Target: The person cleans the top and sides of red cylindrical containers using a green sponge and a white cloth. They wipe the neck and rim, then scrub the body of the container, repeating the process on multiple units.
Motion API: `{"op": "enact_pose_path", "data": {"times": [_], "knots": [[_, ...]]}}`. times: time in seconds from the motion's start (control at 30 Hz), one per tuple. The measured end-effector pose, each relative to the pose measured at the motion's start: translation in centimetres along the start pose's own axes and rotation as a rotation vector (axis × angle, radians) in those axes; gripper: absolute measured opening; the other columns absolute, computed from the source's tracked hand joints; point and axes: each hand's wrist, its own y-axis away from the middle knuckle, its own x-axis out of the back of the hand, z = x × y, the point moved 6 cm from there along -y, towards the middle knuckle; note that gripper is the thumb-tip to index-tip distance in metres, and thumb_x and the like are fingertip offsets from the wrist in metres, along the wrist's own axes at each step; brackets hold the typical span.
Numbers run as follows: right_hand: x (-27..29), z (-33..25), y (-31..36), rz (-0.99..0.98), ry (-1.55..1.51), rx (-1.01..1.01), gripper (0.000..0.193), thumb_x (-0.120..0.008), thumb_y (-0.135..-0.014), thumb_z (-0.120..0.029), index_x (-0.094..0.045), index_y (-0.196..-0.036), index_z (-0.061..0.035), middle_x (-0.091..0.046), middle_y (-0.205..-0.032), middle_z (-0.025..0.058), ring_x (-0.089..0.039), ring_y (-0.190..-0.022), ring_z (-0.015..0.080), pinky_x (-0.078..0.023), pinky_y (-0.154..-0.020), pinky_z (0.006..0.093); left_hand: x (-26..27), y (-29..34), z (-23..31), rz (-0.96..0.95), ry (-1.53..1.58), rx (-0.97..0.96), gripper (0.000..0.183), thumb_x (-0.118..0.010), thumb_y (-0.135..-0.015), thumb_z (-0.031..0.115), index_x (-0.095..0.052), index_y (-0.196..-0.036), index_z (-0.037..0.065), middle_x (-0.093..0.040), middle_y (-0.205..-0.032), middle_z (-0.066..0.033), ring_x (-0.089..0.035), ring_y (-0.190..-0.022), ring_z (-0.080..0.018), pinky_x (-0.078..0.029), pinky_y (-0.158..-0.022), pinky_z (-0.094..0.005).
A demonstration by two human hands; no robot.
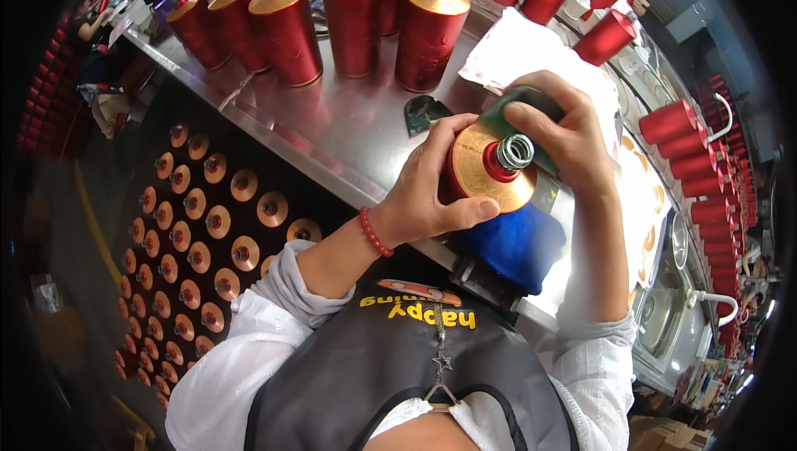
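Note:
My left hand is wrapped round a bottle with a gold shoulder and a bare, threaded glass neck. The bottle tilts so that its neck points up toward me. In my right hand is a dark green pad, thumb on one side and fingers over the other. The pad lies against the far side of the bottle's shoulder. Much of the bottle's body is hidden behind my left hand and the gold top. Just below the bottle is a blue cloth.
Several red bottles with gold shoulders, among them one red bottle, stand along the metal table. A dark flat piece lies near my left hand. White paper covers the table beyond. Many bottles fill the lower left.

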Motion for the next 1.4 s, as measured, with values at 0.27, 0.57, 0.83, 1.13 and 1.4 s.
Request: {"op": "enact_pose_path", "data": {"times": [0.27,0.57,0.83,1.13,1.4], "knots": [[-1.6,-0.1,-4.9,-0.225,0.297,0.014,0.025,-0.074,-0.087,-0.019,-0.068,-0.103,-0.0014,-0.069,-0.092,0.0074,-0.064,-0.088,0.0159,-0.052,-0.081,0.0322,0.2,-0.5,-0.9,0.005,0.175,0.030,0.087,-0.084,-0.076,0.035,-0.037,-0.139,-0.003,-0.056,-0.127,-0.0151,-0.056,-0.119,-0.0216,-0.045,-0.103,-0.0353],[-4.0,-1.2,-5.3,-0.479,0.069,0.071,0.024,-0.072,-0.087,-0.015,-0.068,-0.104,0.0010,-0.070,-0.091,0.0070,-0.064,-0.084,0.0133,-0.053,-0.078,0.0297,0.5,-1.1,-1.8,-0.043,0.266,0.003,0.090,-0.085,-0.075,0.038,-0.038,-0.142,-0.001,-0.056,-0.128,-0.0137,-0.055,-0.121,-0.0222,-0.043,-0.106,-0.0355],[-3.4,1.1,-6.1,-0.303,0.179,-0.085,0.029,-0.075,-0.086,-0.022,-0.068,-0.104,-0.0003,-0.069,-0.092,0.0038,-0.063,-0.087,0.0117,-0.051,-0.081,0.0274,1.1,-2.1,-2.3,-0.195,0.312,0.064,0.094,-0.084,-0.077,0.038,-0.034,-0.144,-0.005,-0.054,-0.136,-0.0158,-0.055,-0.126,-0.0235,-0.044,-0.108,-0.0386],[-1.7,1.7,-4.9,-0.242,0.097,-0.081,0.025,-0.074,-0.087,-0.020,-0.067,-0.102,-0.0004,-0.066,-0.091,0.0030,-0.062,-0.088,0.0113,-0.051,-0.081,0.0279,1.6,-3.4,-3.1,-0.258,0.423,0.144,0.092,-0.086,-0.072,0.041,-0.043,-0.140,-0.003,-0.058,-0.130,-0.0120,-0.057,-0.120,-0.0193,-0.044,-0.107,-0.0345],[-1.9,1.6,-5.1,-0.326,0.068,-0.049,0.028,-0.075,-0.086,-0.021,-0.067,-0.102,0.0001,-0.067,-0.090,0.0039,-0.062,-0.086,0.0103,-0.052,-0.079,0.0265,1.4,-4.3,-4.1,-0.362,0.445,0.165,0.094,-0.084,-0.073,0.045,-0.042,-0.143,-0.002,-0.058,-0.131,-0.0111,-0.057,-0.121,-0.0179,-0.043,-0.106,-0.0340]]}}
